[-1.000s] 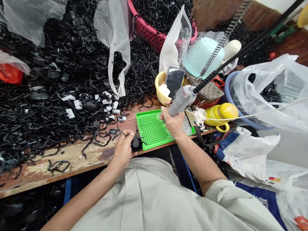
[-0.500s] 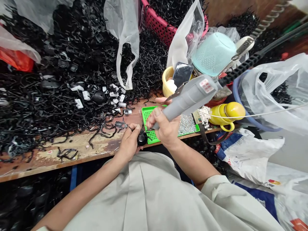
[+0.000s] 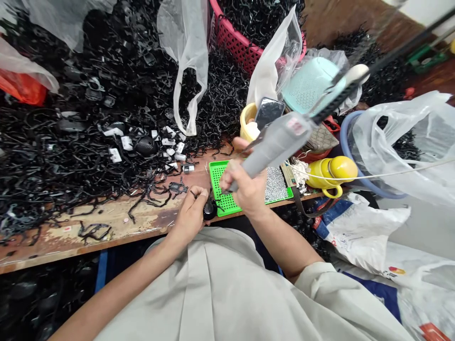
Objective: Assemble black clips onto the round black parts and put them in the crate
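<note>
In the lower middle of the head view, my left hand (image 3: 190, 210) is closed around a glossy black rounded plastic part (image 3: 210, 210) at the bench edge. Its fingers pinch the part's upper side, and dark thin pieces stick out beside it. My right hand (image 3: 251, 192) is wrapped round a grey electric screwdriver (image 3: 279, 142), whose body slants up to the right and is blurred. The driver's tip is hard to make out. Beneath my right hand lies a green perforated tray (image 3: 227, 204), with many small silvery screws (image 3: 276, 183) in its right part.
Heaped black plastic parts (image 3: 88, 156) cover the bench's left and back. A pink basket (image 3: 234, 40), pale blue basket (image 3: 309, 85), yellow cup (image 3: 247, 118) with a phone (image 3: 270, 111), and yellow mug (image 3: 322, 174) stand beyond the tray. White sacks (image 3: 373, 227) lie at right.
The screwdriver in my right hand has shifted slightly and its cable swings, now blurred. My left hand keeps hold of the black part. The whole view has tilted a little.
</note>
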`<control>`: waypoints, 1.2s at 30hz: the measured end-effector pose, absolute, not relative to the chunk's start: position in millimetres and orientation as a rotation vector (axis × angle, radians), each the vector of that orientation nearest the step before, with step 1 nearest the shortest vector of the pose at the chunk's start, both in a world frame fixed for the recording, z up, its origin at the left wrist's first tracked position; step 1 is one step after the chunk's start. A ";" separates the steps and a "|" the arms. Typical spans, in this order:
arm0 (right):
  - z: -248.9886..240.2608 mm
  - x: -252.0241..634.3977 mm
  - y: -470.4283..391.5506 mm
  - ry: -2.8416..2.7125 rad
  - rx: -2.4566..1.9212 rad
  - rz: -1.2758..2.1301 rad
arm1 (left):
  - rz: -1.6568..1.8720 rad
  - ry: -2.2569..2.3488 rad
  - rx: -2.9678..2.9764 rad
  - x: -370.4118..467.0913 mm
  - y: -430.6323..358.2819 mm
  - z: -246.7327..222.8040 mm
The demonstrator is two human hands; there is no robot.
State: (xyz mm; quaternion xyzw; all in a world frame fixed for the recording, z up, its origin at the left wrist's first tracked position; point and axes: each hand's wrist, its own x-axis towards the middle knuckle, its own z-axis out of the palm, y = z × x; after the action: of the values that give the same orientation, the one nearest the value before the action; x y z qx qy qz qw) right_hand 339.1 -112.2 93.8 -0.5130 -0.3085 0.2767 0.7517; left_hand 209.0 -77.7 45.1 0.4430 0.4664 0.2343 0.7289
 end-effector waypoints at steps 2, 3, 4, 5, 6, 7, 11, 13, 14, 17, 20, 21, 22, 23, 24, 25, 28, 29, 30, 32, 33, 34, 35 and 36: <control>97.9 359.4 -117.8 -0.663 -1.103 0.484 | 0.450 1.012 0.995 209.8 -77.0 45.5; 98.0 369.1 -120.6 -0.655 -1.124 0.413 | 0.415 1.000 1.006 210.1 -76.6 45.3; 96.7 377.2 -123.3 -0.643 -1.160 0.354 | 0.404 1.005 1.002 210.3 -76.2 44.9; 94.1 383.1 -125.7 -0.628 -1.204 0.317 | 0.397 1.012 0.995 210.4 -75.9 44.5; 90.5 386.3 -127.5 -0.612 -1.248 0.308 | 0.390 1.016 0.991 210.5 -75.7 43.9; 86.3 386.8 -128.6 -0.600 -1.284 0.327 | 0.386 1.015 0.990 210.5 -75.6 43.2; 70.6 370.4 -125.8 -0.596 -1.310 0.468 | 0.407 0.989 1.025 210.6 -76.0 41.0; 66.1 360.7 -121.3 -0.613 -1.315 0.515 | 0.415 0.980 1.035 210.7 -76.3 40.5; 64.7 357.2 -119.1 -0.625 -1.324 0.535 | 0.415 0.977 1.034 210.7 -76.5 40.5; 64.3 351.7 -116.0 -0.633 -1.338 0.569 | 0.414 0.978 1.020 210.7 -77.4 41.9; 71.3 349.5 -119.7 -0.594 -1.292 0.525 | 0.413 0.986 1.012 210.3 -78.1 44.3; 75.2 348.6 -122.0 -0.580 -1.265 0.504 | 0.410 0.987 1.012 210.1 -78.1 45.2; 79.6 347.3 -124.3 -0.571 -1.237 0.488 | 0.406 0.987 1.009 209.7 -77.9 46.1; 84.2 345.7 -126.5 -0.567 -1.208 0.477 | 0.404 0.985 1.001 209.3 -77.5 47.0; 88.8 343.7 -128.4 -0.567 -1.178 0.472 | 0.399 0.980 0.986 208.7 -76.9 48.0; 93.0 341.3 -129.7 -0.572 -1.150 0.475 | 0.393 0.970 0.964 208.1 -76.1 49.0; 101.8 332.3 -130.2 -0.587 -1.075 0.495 | 0.374 0.927 0.882 205.7 -73.0 51.7; 103.4 328.9 -129.2 -0.595 -1.047 0.508 | 0.368 0.907 0.864 204.7 -71.9 52.2; 104.4 325.6 -127.9 -0.603 -1.017 0.524 | 0.361 0.885 0.857 203.5 -71.0 52.5; 105.6 319.3 -124.9 -0.613 -0.970 0.567 | 0.344 0.835 0.862 200.8 -69.7 51.9; 106.0 316.7 -123.5 -0.610 -0.962 0.593 | 0.333 0.806 0.868 199.2 -69.5 51.1; 106.7 314.4 -122.3 -0.601 -0.967 0.619 | 0.327 0.781 0.876 197.6 -69.7 50.1; 107.5 312.6 -121.3 -0.587 -0.978 0.644 | 0.326 0.762 0.890 196.1 -70.1 49.0; 108.6 311.2 -120.6 -0.569 -0.988 0.663 | 0.338 0.752 0.911 194.6 -70.9 47.8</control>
State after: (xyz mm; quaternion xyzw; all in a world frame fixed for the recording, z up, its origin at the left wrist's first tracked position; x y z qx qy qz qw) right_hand 311.2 -120.6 108.6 -0.4591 -0.2645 0.3081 0.7902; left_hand 194.6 -70.9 47.8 0.4275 0.3528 0.1587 0.8171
